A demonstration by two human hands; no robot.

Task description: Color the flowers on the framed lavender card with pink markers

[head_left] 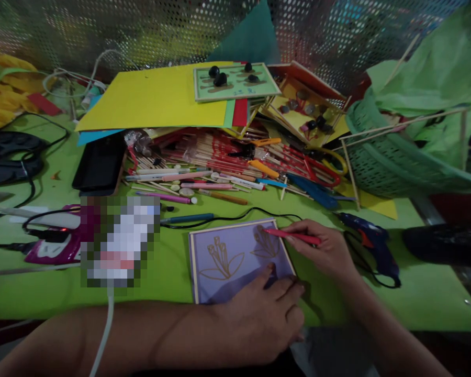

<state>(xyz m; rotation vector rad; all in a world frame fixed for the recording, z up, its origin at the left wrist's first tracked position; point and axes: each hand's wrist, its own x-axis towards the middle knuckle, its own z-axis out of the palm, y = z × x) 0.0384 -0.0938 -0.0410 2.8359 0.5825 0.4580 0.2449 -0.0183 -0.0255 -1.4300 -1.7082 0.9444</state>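
Your right hand [327, 248] grips the red pen [304, 237]; your left hand [267, 309] lies unclenched on the purple card [240, 243], near the front edge of the desk [160, 296]. The card seems light, fragile; hold its stick border [193, 267].

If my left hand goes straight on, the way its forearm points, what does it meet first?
Probably your right forearm, across from the left hand, though their relative heights are hard to judge.

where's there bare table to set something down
Bare green tabletop shows between the pixelated item and the purple board, and right of the right forearm, in front of the glue gun. Another patch lies between the power strip and left forearm. Behind the board it is crowded: pens, sticks, a yellow sheet.
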